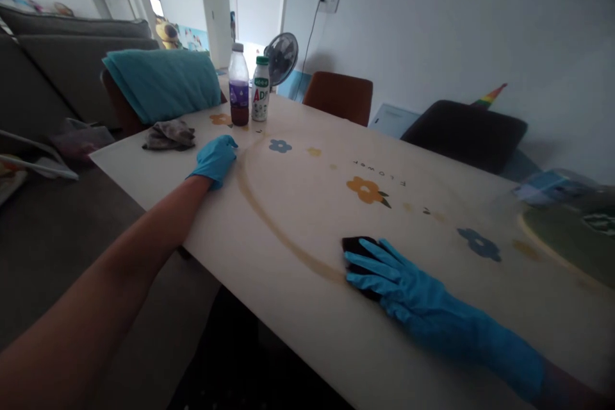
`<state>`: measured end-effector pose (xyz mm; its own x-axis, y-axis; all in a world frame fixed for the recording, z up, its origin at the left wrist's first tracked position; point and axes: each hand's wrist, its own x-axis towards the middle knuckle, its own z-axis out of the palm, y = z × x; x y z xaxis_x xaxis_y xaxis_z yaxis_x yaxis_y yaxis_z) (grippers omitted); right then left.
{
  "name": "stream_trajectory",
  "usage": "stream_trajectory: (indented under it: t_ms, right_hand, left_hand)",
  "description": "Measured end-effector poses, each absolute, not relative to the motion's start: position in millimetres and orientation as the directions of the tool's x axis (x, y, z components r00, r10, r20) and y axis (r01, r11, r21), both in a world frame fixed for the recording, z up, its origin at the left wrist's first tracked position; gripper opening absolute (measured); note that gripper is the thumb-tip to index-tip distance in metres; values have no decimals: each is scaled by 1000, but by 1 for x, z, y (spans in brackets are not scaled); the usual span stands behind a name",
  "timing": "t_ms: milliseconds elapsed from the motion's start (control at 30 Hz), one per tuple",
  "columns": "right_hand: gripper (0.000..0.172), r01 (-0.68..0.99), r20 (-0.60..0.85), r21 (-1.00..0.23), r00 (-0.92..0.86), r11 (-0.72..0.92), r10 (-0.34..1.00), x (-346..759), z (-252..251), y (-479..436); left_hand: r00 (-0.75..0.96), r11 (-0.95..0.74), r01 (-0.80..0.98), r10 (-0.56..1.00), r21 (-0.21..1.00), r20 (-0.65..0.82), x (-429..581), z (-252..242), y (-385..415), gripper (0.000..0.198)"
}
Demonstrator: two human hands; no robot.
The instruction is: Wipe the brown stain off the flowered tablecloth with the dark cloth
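Observation:
Both my hands wear blue gloves. My right hand (pixel 384 272) lies flat, fingers stretched out, pressing a small dark cloth or sponge (pixel 354 246) onto the cream flower-print table (pixel 307 205), at the end of a brown curved streak (pixel 269 218). My left hand (pixel 217 157) rests further away on the table near the other end of the streak, fingers curled down on the surface and holding nothing I can see.
A purple-label bottle (pixel 239 86) and a white green-capped bottle (pixel 260 89) stand at the far end. A crumpled grey rag (pixel 170 135) lies near the left corner. Chairs (pixel 339 96), a small fan (pixel 281 57) and a grey sofa (pixel 57 70) surround the table. Packets (pixel 552 187) lie at the right.

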<state>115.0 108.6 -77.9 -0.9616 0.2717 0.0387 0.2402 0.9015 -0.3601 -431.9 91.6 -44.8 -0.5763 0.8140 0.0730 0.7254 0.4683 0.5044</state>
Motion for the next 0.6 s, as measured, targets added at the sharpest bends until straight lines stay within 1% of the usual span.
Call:
stream_trajectory:
  t_ms: [100,167,267,433,533,600]
  right_hand:
    - [60,256,83,-374,-948,892,307,125,-88,105]
    - [58,216,123,-386,-951,897,282,118,-90,106]
    - [56,168,135,-391,-962,905,237,92,-86,113]
    - [58,188,20,-390,-977,901,212,24,-68,133]
    - [63,223,-33,-346,-974,911,226,-28,-59,149]
    - [65,281,-72,-295,-959,913,272,-65,-56,163]
  left_hand:
    - [-585,476,723,808,501,76,-434,-48,95,41]
    - [-599,490,719,797,493,81,-436,-51,98,40]
    - [-603,496,722,793,482,88,-438,-54,103,39]
    - [-592,494,738,801,460,91,-440,-55,104,39]
    - [-581,489,751,809,443,92,-440,-55,103,40]
    - [-575,488,758,813,433,90,-440,-54,102,41]
